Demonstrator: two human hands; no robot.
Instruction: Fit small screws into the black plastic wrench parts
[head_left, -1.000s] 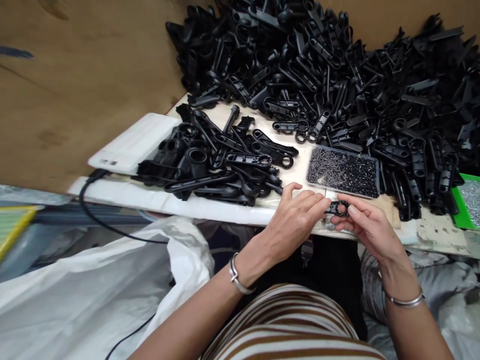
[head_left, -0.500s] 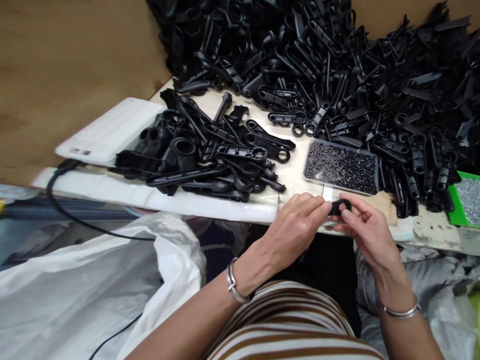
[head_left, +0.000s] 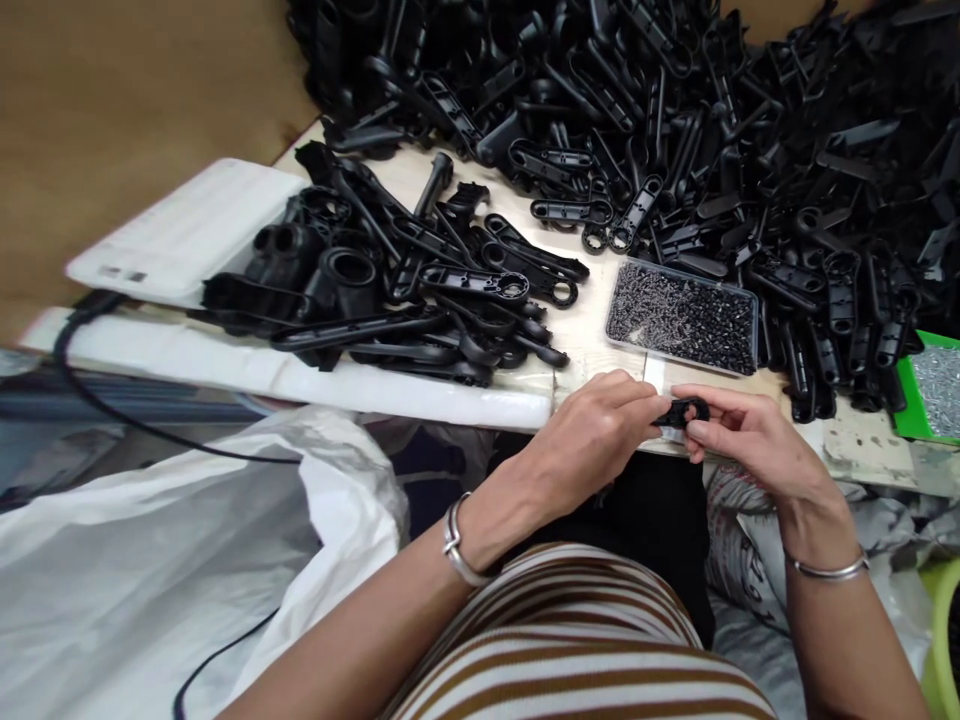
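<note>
Just over the table's front edge, a black plastic part with a ring-shaped end (head_left: 681, 411) is held between both hands. My left hand (head_left: 604, 425) is closed around its left end and hides much of it. With thumb and fingertips, my right hand (head_left: 742, 432) pinches the ring end. Beyond the hands lies a shallow clear box (head_left: 613, 330) filled with small dark pieces. To the left is a small heap of black plastic parts (head_left: 390, 325), some long with ring ends.
A large pile of black parts (head_left: 570, 90) covers the back. On the left are a white flat device (head_left: 187, 225) and its black cable (head_left: 75, 370). A green tray of metal pieces (head_left: 909, 400) sits far right. A white sack (head_left: 330, 500) hangs below the edge.
The view has shifted slightly. Both hands still hold the black part, and the right wrist has swung a little outward to the right.
</note>
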